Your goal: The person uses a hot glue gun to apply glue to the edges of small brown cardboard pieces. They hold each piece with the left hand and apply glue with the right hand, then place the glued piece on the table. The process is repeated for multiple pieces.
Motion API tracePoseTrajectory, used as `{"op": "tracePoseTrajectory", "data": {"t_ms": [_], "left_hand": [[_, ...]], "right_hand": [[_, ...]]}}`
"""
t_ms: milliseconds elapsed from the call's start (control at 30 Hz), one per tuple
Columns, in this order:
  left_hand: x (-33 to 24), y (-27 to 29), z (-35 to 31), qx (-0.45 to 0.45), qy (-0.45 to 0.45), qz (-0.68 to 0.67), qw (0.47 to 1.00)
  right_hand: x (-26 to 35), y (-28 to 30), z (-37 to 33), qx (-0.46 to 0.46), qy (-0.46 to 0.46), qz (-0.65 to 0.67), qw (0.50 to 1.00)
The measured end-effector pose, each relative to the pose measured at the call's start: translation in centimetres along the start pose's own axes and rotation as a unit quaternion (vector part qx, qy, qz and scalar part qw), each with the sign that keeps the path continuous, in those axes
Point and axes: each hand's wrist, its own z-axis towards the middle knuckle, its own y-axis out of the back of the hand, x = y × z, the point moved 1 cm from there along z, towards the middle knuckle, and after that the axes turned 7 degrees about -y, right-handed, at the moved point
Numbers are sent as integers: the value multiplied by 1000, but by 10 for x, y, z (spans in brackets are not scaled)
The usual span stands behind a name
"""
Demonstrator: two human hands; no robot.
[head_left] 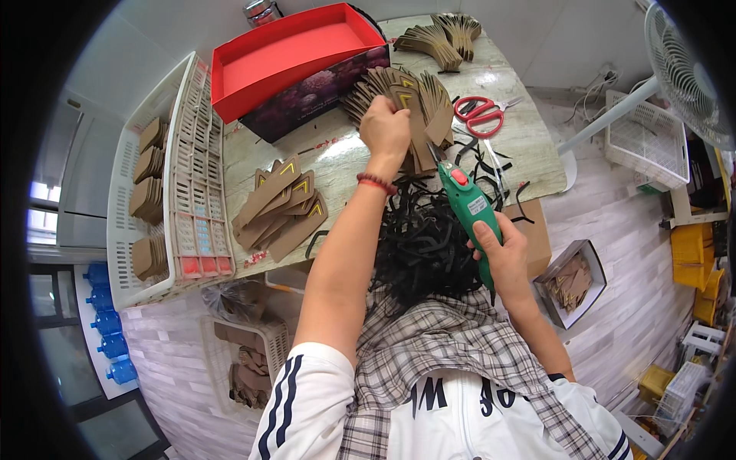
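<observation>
My right hand (506,257) is wrapped round green electric scissors (464,201) with a red button. Their narrow tip points away from me and meets the edge of the brown pieces. My left hand (385,132) is closed on a flat brown strap-shaped piece (416,126) with a yellow V mark, at the near side of a fanned stack (383,83) of similar pieces. Its fingertips are partly hidden. Black strip offcuts (425,238) lie in a heap between my forearms. Left of my left forearm rests a loose pile of marked brown pieces (280,201).
An open red box (299,47) stands at the table's back left, beside a white basket (201,172) holding brown stacks. Red-handled scissors (481,116) lie right of the stack. More brown bundles (429,44) sit farther back. A white fan (682,77) stands right of the table.
</observation>
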Motion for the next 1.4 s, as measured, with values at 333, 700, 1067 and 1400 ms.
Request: {"op": "tracePoseTrajectory", "data": {"t_ms": [333,700,1067,1400], "left_hand": [[41,82,-41,83,232,-335,909],[1,96,-62,-39,216,-648,729],[-30,83,-88,-81,203,-646,731],[-34,73,-96,-67,222,-631,740]], "right_hand": [[-1,-15,2,19,5,6,1000],[0,-24,-1,22,22,-17,999],[4,-26,-7,18,25,-12,999],[5,-23,-7,13,26,-10,1000]]}}
